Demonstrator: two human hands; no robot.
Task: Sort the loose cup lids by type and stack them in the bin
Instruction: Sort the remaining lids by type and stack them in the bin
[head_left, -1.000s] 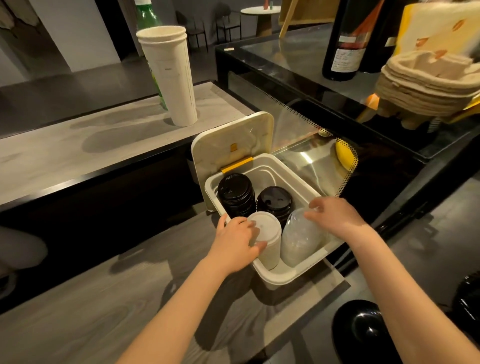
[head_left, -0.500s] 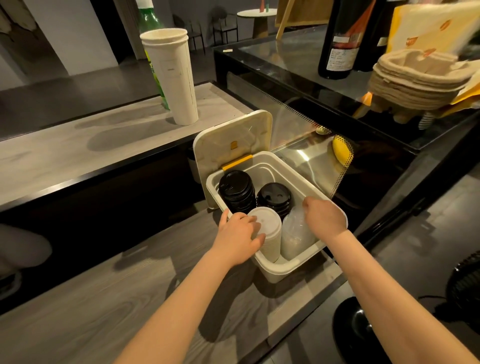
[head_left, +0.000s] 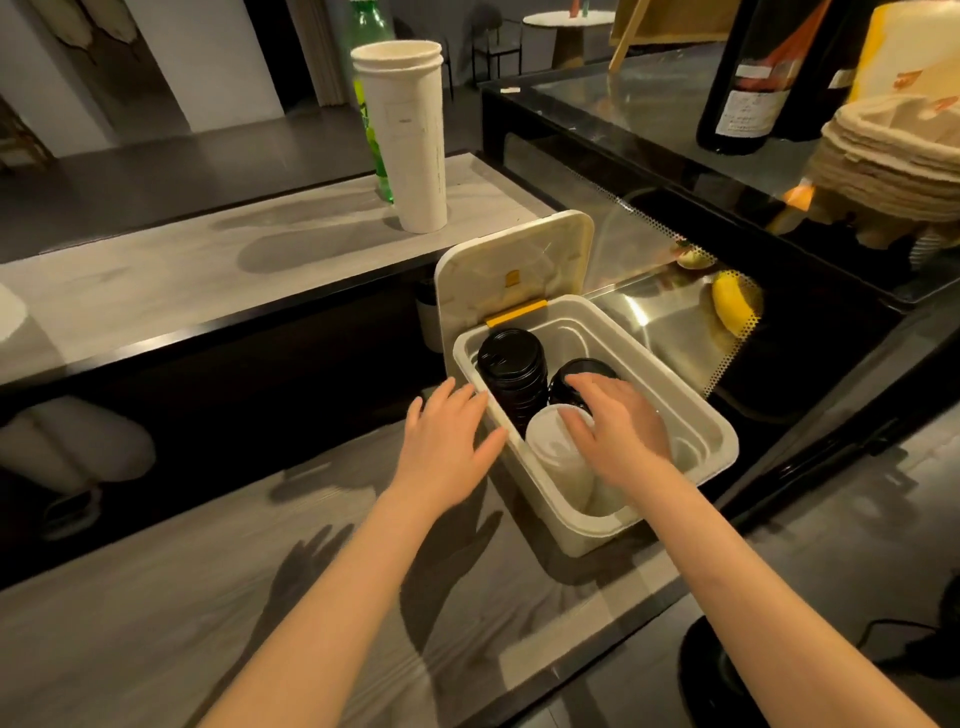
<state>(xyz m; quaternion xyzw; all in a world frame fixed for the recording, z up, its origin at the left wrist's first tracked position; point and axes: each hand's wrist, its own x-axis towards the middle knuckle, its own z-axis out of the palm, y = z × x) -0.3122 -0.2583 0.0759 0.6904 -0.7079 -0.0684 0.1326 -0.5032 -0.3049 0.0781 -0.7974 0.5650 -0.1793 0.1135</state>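
A white bin (head_left: 691, 400) with its hinged lid (head_left: 519, 265) raised stands on the grey wooden counter. Inside stand a tall stack of black lids (head_left: 511, 371), a shorter stack of black lids (head_left: 566, 379) and a stack of white lids (head_left: 553, 457). My left hand (head_left: 447, 441) hovers with fingers spread just outside the bin's left wall, holding nothing. My right hand (head_left: 618, 431) lies flat, fingers apart, over the stacks inside the bin; it covers the clear lids, and whether it touches them is hidden.
A tall stack of white paper cups (head_left: 408, 135) and a green bottle (head_left: 371, 104) stand on the raised ledge behind. Right of the bin is a glass display case (head_left: 675, 171) with dark bottles (head_left: 748, 78) and pulp cup trays (head_left: 893, 161) on top.
My left hand let go of the white lid stack and moved out to the left of the bin. My right hand moved left across the bin, over the stacks.
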